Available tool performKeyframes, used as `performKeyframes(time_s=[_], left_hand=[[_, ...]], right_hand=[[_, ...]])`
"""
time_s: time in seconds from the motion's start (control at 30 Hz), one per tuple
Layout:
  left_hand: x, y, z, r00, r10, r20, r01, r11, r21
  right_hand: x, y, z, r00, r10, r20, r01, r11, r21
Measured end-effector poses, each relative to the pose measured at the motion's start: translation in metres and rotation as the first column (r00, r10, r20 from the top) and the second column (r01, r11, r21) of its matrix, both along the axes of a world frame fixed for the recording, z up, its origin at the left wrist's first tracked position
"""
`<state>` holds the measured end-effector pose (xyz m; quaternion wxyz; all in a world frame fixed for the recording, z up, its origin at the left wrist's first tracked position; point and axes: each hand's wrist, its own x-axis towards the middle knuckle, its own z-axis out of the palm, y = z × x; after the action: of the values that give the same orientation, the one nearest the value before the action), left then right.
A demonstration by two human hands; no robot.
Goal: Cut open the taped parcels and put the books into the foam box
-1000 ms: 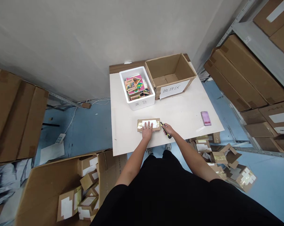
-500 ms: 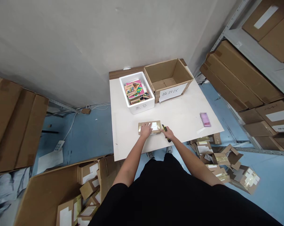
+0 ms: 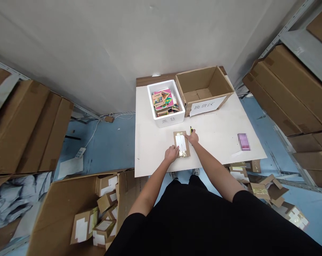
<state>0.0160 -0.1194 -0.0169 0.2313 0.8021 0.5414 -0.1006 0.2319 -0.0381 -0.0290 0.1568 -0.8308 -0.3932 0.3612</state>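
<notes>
A small taped cardboard box [image 3: 186, 146] with a white label lies on the white table, its long side pointing away from me. My left hand [image 3: 172, 153] grips its near left edge, fingers on the label side. In my right hand [image 3: 193, 137] is a yellow and black utility knife [image 3: 191, 130], upper part showing; the blade cannot be made out. The fingers of that hand touch the box's far right corner. Behind the box stands a white foam box [image 3: 168, 122] holding colourful small packs, beside a larger open carton [image 3: 203, 97] with a handwritten paper sign.
A pink blurred item [image 3: 243, 141] lies at the table's right. A big carton [image 3: 61, 202] of small parcels stands at lower left. Opened boxes [image 3: 259, 190] lie on the floor at right. Shelves with cartons [image 3: 286, 89] flank both sides.
The small box has turned from crosswise to lengthwise. My left hand has moved from its top to its near left edge; my right hand, with the knife, has moved to its far right corner.
</notes>
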Motion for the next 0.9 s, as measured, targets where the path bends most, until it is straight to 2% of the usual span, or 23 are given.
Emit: performKeyframes(time_s=[0.07, 0.13, 0.23, 0.27, 0.33, 0.4, 0.5, 0.6, 0.67, 0.77, 0.83, 0.9], left_hand=[[-0.001, 0.023, 0.003, 0.996, -0.087, -0.013, 0.087, 0.996, 0.027], [0.001, 0.053, 0.003, 0.971, -0.238, 0.005, 0.238, 0.971, 0.001], [0.004, 0.092, -0.003, 0.881, -0.462, 0.100, 0.472, 0.873, -0.125], [0.006, 0.100, -0.007, 0.862, -0.493, 0.122, 0.507, 0.849, -0.151], [0.008, 0.106, -0.015, 0.854, -0.505, 0.123, 0.519, 0.840, -0.158], [0.012, 0.100, -0.022, 0.866, -0.493, 0.088, 0.500, 0.858, -0.112], [0.027, 0.077, -0.028, 0.911, -0.411, 0.028, 0.411, 0.911, 0.001], [0.055, 0.049, -0.033, 0.976, -0.216, 0.002, 0.216, 0.976, 0.043], [0.073, 0.036, -0.036, 0.997, -0.069, -0.019, 0.070, 0.997, 0.033], [0.092, 0.028, -0.040, 0.998, 0.056, -0.038, -0.054, 0.998, 0.043], [0.097, 0.027, -0.041, 0.996, 0.080, -0.043, -0.077, 0.995, 0.063], [0.099, 0.027, -0.040, 0.994, 0.095, -0.048, -0.091, 0.992, 0.086]], right_hand=[[0.002, -0.013, 0.001, 1.000, -0.006, 0.001, 0.006, 0.999, 0.032], [0.002, -0.040, -0.005, 0.999, -0.047, -0.026, 0.048, 0.998, 0.046], [-0.003, -0.086, -0.018, 0.996, -0.004, -0.092, 0.001, 1.000, -0.029], [-0.004, -0.098, -0.021, 0.995, 0.004, -0.095, -0.009, 0.998, -0.055], [-0.002, -0.108, -0.025, 0.997, -0.026, -0.073, 0.019, 0.996, -0.087], [0.005, -0.100, -0.023, 0.998, -0.062, -0.030, 0.059, 0.995, -0.086], [0.025, -0.065, -0.013, 0.997, -0.059, 0.039, 0.061, 0.997, -0.054], [0.047, -0.030, -0.002, 0.993, 0.064, 0.102, -0.064, 0.998, -0.002], [0.062, -0.018, 0.001, 0.986, 0.119, 0.113, -0.126, 0.990, 0.057], [0.082, -0.027, 0.001, 1.000, 0.017, 0.026, -0.020, 0.993, 0.117], [0.092, -0.047, -0.002, 0.991, -0.038, -0.125, 0.050, 0.995, 0.091], [0.097, -0.070, -0.004, 0.960, -0.022, -0.281, 0.037, 0.998, 0.049]])
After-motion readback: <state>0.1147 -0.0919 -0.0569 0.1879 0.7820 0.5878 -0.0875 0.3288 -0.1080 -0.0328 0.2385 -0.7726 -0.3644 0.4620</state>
